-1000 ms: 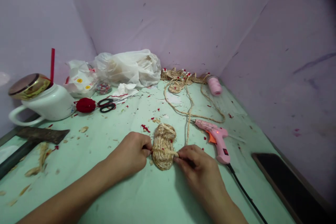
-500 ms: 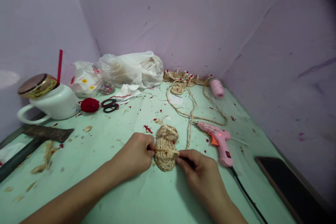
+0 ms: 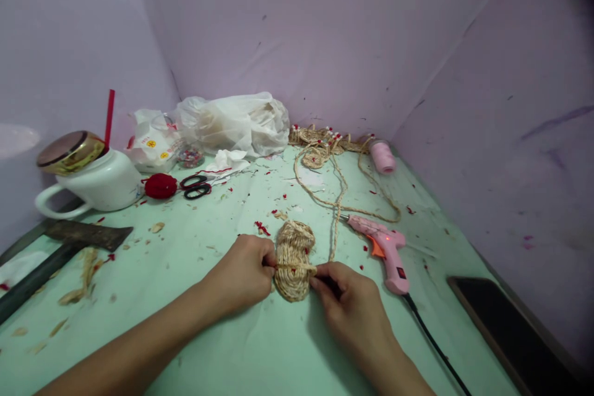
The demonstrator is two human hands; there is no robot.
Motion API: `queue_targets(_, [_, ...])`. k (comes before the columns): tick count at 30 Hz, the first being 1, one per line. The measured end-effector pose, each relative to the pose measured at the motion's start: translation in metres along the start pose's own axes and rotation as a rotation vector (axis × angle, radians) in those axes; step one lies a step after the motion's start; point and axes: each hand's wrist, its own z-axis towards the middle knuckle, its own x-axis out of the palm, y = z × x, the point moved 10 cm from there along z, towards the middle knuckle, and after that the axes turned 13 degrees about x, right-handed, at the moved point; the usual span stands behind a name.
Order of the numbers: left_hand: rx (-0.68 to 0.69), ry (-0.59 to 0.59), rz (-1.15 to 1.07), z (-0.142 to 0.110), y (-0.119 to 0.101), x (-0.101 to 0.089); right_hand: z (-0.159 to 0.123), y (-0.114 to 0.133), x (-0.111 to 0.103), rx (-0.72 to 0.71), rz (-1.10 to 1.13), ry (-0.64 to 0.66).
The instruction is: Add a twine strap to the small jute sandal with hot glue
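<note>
A small slipper-shaped piece of coiled straw rope (image 3: 293,289) lies on the green table top, with a strand of the rope (image 3: 299,267) stretched across its lower half. At its left edge, my left hand (image 3: 248,269) is closed, thumb and fingers pinching the strand's end. My right hand (image 3: 350,291) pinches the strand at the right edge between thumb and forefinger. From there, braided straw cord (image 3: 334,235) runs up the table. Spots of red show on the woven piece. The exact grip points are partly hidden by my fingers.
A pink glue gun (image 3: 387,250), its light on, lies right of my hands, near a dark phone (image 3: 505,328). Behind are pink thread (image 3: 383,158) and a plastic bag (image 3: 241,124). Leftward are scissors (image 3: 197,187), red yarn (image 3: 160,186), a white mug (image 3: 104,182) and a hammer (image 3: 88,235).
Both hands keep the same pinch on the strand, and the woven piece stays in place. Only a slight shift of the camera view shows.
</note>
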Motion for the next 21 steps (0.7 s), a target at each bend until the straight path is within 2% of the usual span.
queue_targets(6, [0.030, 0.005, 0.040, 0.000, -0.008, -0.004, 0.000, -0.002, 0.003, 0.021, 0.085, 0.040])
queue_targets(15, [0.059, 0.009, -0.031, -0.001, -0.009, -0.001, -0.004, 0.014, 0.000, -0.118, -0.057, -0.028])
queue_targets(21, [0.017, 0.033, -0.076, -0.002, -0.008, -0.001, -0.006, 0.016, 0.001, -0.154, -0.038, 0.012])
